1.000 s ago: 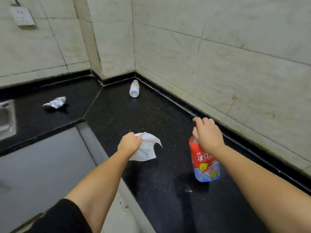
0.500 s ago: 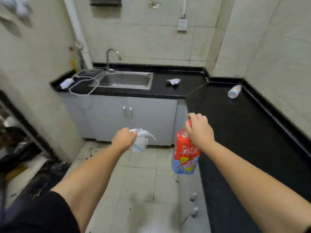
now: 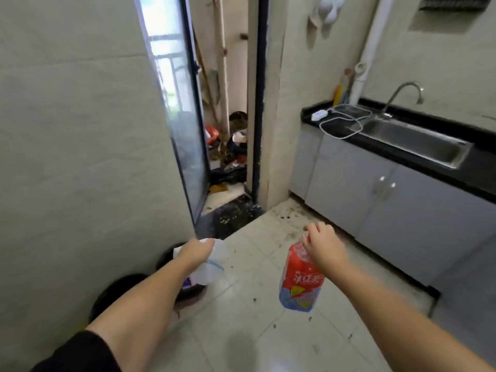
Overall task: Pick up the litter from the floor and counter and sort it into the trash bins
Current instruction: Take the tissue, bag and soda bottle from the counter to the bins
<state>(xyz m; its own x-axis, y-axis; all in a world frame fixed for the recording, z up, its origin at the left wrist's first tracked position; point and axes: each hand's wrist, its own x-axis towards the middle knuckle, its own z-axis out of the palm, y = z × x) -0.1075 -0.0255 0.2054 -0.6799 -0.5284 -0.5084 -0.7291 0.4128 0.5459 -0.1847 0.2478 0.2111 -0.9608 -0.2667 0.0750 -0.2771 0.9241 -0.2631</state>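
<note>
My left hand (image 3: pixel 195 251) grips a crumpled white paper with a blue line (image 3: pixel 212 267), holding it right over a black trash bin (image 3: pixel 188 291) that stands against the left wall. A second black bin (image 3: pixel 118 291) sits nearer to me, partly hidden by my left forearm. My right hand (image 3: pixel 323 245) holds a red-labelled plastic bottle (image 3: pixel 300 280) by its neck; the bottle hangs upright above the tiled floor, to the right of the bins.
A glass door (image 3: pixel 185 124) stands open ahead on the left, with clutter on the floor behind it. Grey cabinets (image 3: pixel 375 200) with a black counter, steel sink (image 3: pixel 413 138), faucet and a white cable run along the right. The floor tiles are speckled with dirt.
My view has swung left from the counter corner to the doorway and the bins. Both hands carried the paper and the bottle off the counter; the paper now hangs over the bin.
</note>
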